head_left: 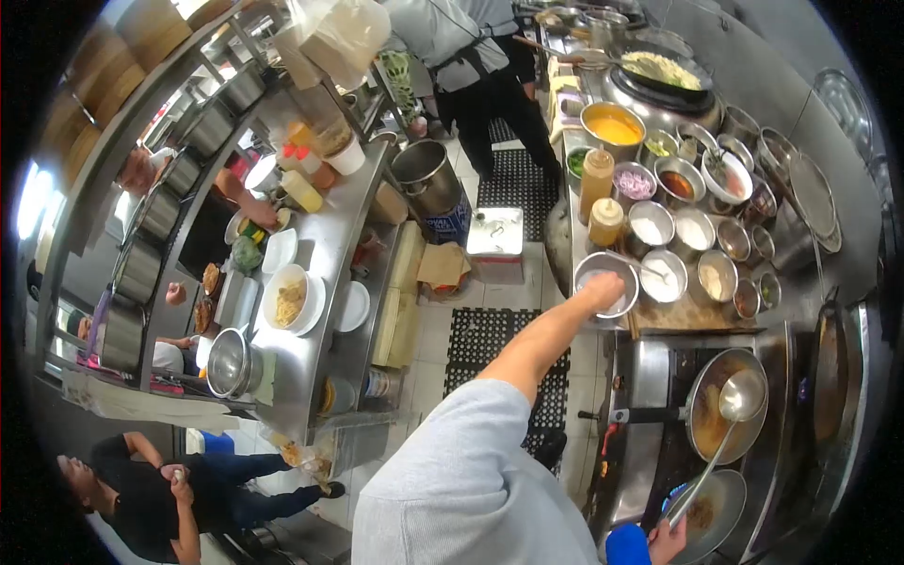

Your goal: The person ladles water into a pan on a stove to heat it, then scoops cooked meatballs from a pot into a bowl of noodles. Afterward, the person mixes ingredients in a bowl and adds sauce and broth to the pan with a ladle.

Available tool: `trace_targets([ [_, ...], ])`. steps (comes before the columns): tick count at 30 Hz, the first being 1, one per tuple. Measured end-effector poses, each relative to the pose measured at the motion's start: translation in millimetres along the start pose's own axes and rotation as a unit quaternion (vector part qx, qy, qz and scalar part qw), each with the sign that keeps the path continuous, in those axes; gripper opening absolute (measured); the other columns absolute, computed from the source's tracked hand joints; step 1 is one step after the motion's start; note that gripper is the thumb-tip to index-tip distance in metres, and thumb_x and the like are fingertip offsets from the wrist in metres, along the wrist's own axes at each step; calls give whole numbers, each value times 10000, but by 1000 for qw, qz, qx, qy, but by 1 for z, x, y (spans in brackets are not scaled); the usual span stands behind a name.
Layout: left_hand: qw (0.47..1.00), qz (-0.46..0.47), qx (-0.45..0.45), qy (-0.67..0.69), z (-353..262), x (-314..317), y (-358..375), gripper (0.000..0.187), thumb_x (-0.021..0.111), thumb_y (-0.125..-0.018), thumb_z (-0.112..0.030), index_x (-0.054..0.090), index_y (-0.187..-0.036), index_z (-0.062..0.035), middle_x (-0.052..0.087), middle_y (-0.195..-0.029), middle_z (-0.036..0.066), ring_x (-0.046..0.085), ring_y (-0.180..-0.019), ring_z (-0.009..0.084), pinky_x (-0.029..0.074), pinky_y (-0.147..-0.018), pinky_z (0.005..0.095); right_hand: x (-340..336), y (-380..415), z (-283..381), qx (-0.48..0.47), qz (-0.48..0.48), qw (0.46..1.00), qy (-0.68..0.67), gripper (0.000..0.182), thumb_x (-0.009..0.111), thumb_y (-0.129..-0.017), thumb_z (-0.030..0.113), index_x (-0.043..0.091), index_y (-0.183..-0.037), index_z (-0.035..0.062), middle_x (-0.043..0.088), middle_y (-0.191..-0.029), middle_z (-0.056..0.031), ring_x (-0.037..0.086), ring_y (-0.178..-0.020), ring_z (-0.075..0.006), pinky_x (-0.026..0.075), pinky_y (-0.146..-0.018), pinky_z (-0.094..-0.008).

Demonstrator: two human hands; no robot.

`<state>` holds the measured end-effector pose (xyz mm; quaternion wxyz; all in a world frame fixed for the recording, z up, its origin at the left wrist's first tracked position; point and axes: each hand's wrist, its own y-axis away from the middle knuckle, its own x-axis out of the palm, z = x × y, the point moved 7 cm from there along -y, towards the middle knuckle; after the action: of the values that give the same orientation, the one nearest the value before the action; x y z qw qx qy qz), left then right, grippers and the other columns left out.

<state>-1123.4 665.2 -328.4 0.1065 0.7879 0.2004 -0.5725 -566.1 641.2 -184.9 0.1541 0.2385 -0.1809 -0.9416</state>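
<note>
My left hand (604, 292) reaches down into a metal bowl (591, 266) at the counter's near edge. Its fingers look drawn together, and what they hold is hidden. Beside it is a bowl of white powder (664, 276) with a spoon in it. Low in the view, my right hand (668, 542) grips the handle of a ladle (713, 461). The ladle's cup rests within a long-handled pan (711, 424) holding brown liquid. Just below is a second pan (725, 513) with a small brown mass, over a blue flame. Blue cloth (628, 544) lies against my right wrist.
Squeeze bottles (596, 184), chopped red onion (635, 181), an orange-yellow liquid (612, 124) and several bowls crowd the counter. A wok of pale food (664, 71) stands farther back. Behind is a steel shelf (325, 254) with plates. One person stands at the top, another at lower left.
</note>
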Motion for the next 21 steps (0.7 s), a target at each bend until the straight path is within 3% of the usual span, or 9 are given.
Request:
trace_targets([
  [3,999,22,-2,-46,-17,-38,12,179,546,-757,-127,682,-734,-13,668,-762,174,666,-702,334,551,-635,427,-6,-5,-12,-4,14,999,-28,456,587,-814,-1,517,-1264,18,530,-653,-37,450,-480,-98,341,-412,-248],
  [6,998,38,-32,-36,-25,-62,20,166,559,-746,-145,689,-735,-42,678,-817,157,671,-783,300,546,-679,421,-10,0,-4,-5,-14,1000,-7,478,600,-796,-4,523,-1267,23,533,-647,-38,436,-465,-84,332,-404,-235],
  [7,998,-15,-15,-65,-20,-57,17,160,564,-740,-135,690,-746,-38,676,-826,166,671,-795,296,548,-677,406,-11,3,1,-2,-14,1000,11,477,606,-789,-2,530,-1259,18,554,-679,-48,464,-497,-99,361,-433,-243],
  [12,998,32,-58,-18,-3,-33,11,190,534,-751,-130,684,-741,-15,663,-784,205,667,-741,336,545,-656,427,-1,29,58,-20,-19,995,94,476,643,-758,13,555,-1225,-3,635,-906,-90,572,-720,-176,474,-646,-291],
  [13,997,23,-69,0,-5,-33,12,195,527,-754,-129,683,-736,-13,663,-782,208,667,-736,339,544,-653,431,-4,27,53,12,-25,994,102,497,657,-744,17,550,-1229,-8,633,-1038,-99,571,-857,-196,465,-779,-305],
  [16,997,4,-81,1,0,-31,11,210,510,-761,-123,682,-733,-8,664,-800,214,667,-756,334,540,-677,434,-10,27,40,41,-26,995,89,501,663,-746,26,550,-1233,-3,640,-1027,-100,571,-844,-181,469,-768,-293],
  [19,997,12,-76,-7,7,-19,5,196,521,-744,-116,685,-737,-8,662,-801,212,664,-763,330,535,-711,427,-20,17,9,13,-45,998,44,477,656,-772,52,556,-1238,17,639,-1050,-105,562,-927,-188,445,-843,-316],
  [21,996,32,-86,13,14,-12,4,167,548,-712,-104,686,-738,-14,659,-807,207,655,-765,337,525,-724,429,-27,-17,-47,-43,-19,998,-30,495,507,-823,-55,459,-1311,14,542,-655,-36,402,-384,-72,306,-317,-243],
])
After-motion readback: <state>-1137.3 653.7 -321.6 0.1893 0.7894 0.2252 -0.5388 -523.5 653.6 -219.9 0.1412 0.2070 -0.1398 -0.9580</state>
